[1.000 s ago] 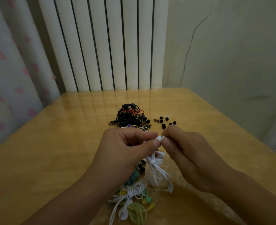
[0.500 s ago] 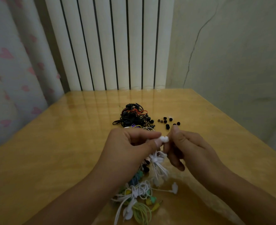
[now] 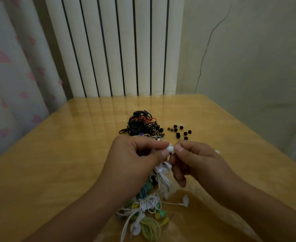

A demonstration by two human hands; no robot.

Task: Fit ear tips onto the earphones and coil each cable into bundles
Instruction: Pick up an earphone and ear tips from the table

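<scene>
You are seated at a glossy yellow wooden table (image 3: 56,163) pushed against a white ribbed radiator (image 3: 119,46), with a heart-print curtain (image 3: 9,67) to the left and a cracked pale wall (image 3: 248,58) to the right.

Your left hand (image 3: 135,161) has thumb and forefinger pinched on a white earbud (image 3: 170,148), held up above the table. Your right hand (image 3: 194,159) meets it from the other side, thumb and forefinger pinched on the same small white piece; whether that end is a separate ear tip cannot be told. The remaining fingers of both hands are loosely curled.

One coiled white cable bundle (image 3: 163,177) hangs below the held earbud, between your hands. A second white earbud (image 3: 185,200) lies on the table on its thin lead, near your right wrist.

At the near edge, one heap of white, green and yellow earphones (image 3: 143,213) lies tangled; the sets cannot be counted. Beyond your hands, one heap of black earphones (image 3: 141,125) with orange strands sits mid-table. Just right of it lie loose dark ear tips (image 3: 178,131), about ten, scattered and mostly apart. One small pale piece (image 3: 217,151) rests beside your right hand, too small to identify.
</scene>
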